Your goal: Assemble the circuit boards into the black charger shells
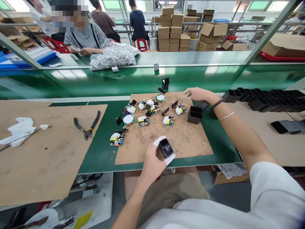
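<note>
In my left hand [152, 159] is a small black plastic casing [166, 148], gripped between thumb and fingers that wear white finger cots. Its open side faces up, and the inside looks hollow. My right hand [197, 94] is stretched out over the far right part of the cardboard sheet [186, 140], fingers extended, with no object visible in them. Below it stand two black casings [194, 115] side by side. Several small circuit boards with white and yellow parts, such as one circuit board [168, 120], lie across the sheet's far half and left side.
Rows of black casings [267, 100] stand on the right. Cutting pliers [87, 125] and a white cloth [21, 130] lie on the left cardboard. Behind the green conveyor [143, 79], a person [83, 38] sits beside a heap of clear plastic bags [114, 55].
</note>
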Action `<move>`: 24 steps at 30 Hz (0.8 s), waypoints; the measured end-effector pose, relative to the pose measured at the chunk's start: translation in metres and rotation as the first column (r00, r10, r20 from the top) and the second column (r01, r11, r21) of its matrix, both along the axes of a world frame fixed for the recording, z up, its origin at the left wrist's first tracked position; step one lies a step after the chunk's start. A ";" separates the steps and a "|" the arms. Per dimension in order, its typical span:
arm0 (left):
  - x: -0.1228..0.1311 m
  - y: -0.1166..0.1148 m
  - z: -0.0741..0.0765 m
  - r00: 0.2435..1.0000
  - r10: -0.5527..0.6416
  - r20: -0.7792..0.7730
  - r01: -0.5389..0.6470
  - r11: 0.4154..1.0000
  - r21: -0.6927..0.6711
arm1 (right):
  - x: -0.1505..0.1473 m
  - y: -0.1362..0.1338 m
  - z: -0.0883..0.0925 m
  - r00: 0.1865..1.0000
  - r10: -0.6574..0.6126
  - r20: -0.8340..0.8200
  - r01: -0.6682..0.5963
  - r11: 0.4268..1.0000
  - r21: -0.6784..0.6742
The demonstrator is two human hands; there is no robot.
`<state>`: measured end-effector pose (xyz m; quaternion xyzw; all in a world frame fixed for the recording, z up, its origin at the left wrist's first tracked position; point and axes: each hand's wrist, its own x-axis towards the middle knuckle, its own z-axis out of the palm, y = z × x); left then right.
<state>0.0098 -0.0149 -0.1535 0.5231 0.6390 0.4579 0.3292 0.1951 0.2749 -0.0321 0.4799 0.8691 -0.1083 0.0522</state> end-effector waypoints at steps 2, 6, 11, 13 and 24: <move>0.000 0.001 -0.001 1.000 -0.002 -0.002 0.002 1.000 0.010 | 0.003 0.003 0.004 0.999 -0.032 0.038 0.029 0.998 0.059; 0.000 0.002 -0.001 1.000 0.000 0.000 0.000 0.999 0.033 | -0.008 -0.015 -0.001 0.987 0.086 0.136 -0.088 0.996 0.011; 0.000 0.002 -0.001 1.000 0.007 0.016 -0.008 1.000 0.029 | -0.033 -0.034 -0.021 0.959 0.137 0.247 -0.144 0.989 0.013; 0.001 0.002 -0.001 0.999 0.009 0.032 -0.010 1.000 0.022 | -0.039 -0.034 -0.025 0.956 0.130 0.263 -0.142 0.990 0.026; 0.001 0.002 0.013 0.981 0.029 0.189 -0.035 0.999 0.026 | -0.029 -0.042 -0.005 0.983 0.181 -0.029 -0.182 0.982 -0.039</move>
